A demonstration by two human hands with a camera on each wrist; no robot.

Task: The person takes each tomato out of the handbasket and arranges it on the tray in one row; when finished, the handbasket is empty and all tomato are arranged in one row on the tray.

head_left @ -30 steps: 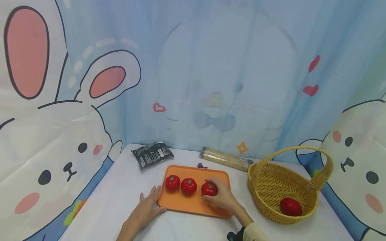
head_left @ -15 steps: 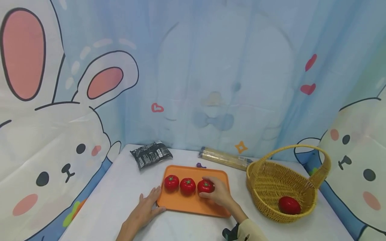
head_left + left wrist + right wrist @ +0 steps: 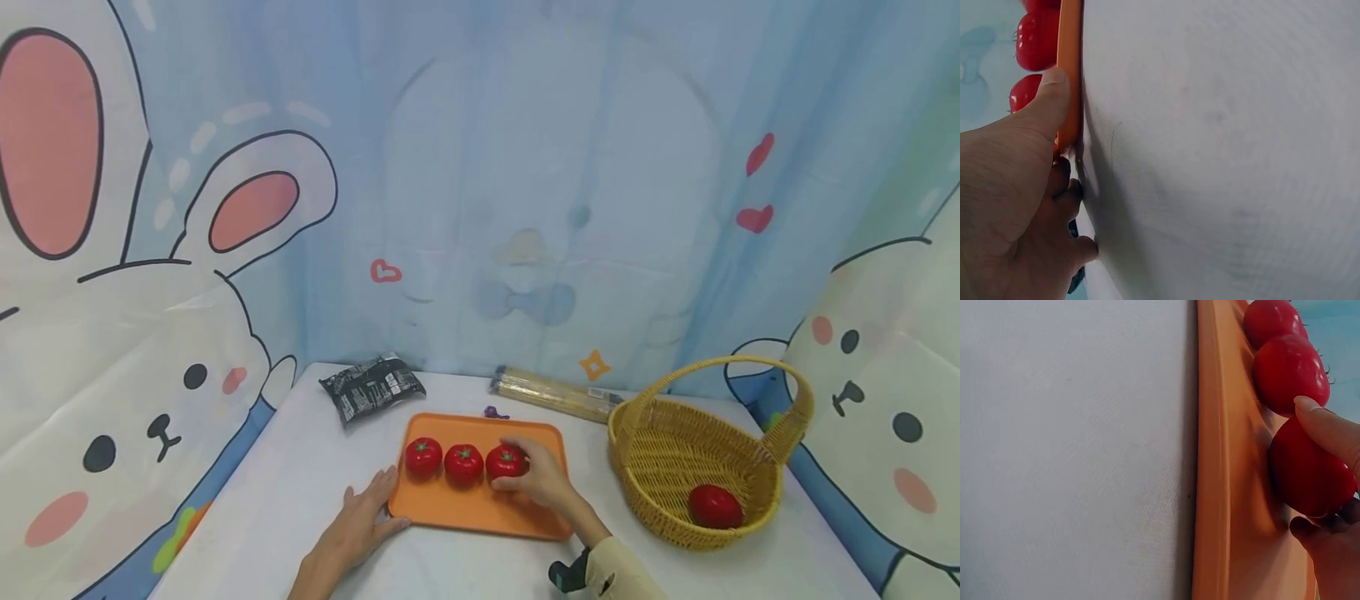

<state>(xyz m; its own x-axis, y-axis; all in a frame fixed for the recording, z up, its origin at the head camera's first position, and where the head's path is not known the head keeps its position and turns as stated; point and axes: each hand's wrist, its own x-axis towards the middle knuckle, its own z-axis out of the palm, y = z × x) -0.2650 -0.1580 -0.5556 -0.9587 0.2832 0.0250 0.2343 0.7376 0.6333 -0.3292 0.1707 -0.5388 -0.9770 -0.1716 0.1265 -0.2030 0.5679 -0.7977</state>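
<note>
Three red tomatoes with green stems sit in a row on an orange tray [image 3: 480, 521]: a left tomato [image 3: 423, 457], a middle tomato [image 3: 463, 465] and a right tomato [image 3: 506, 463]. My right hand [image 3: 542, 477] grips the right tomato from its right side, thumb in front and fingers behind. The right wrist view has this tomato [image 3: 1310, 469] low over the tray, close beside the middle one [image 3: 1291, 375]. My left hand [image 3: 358, 521] rests at the tray's front left corner, fingers along the left side. Its thumb [image 3: 1050, 100] lies against the front wall.
A wicker basket [image 3: 637, 492] with a tall handle stands right of the tray, a red rounded thing [image 3: 716, 507] inside. Behind the tray lie a black packet [image 3: 372, 388], a small purple item [image 3: 495, 412] and a long wrapped tan bundle [image 3: 555, 393].
My right hand has shifted the right tomato left along the tray, nearer the middle tomato. My left hand keeps its place at the corner. The head view has turned slightly.
</note>
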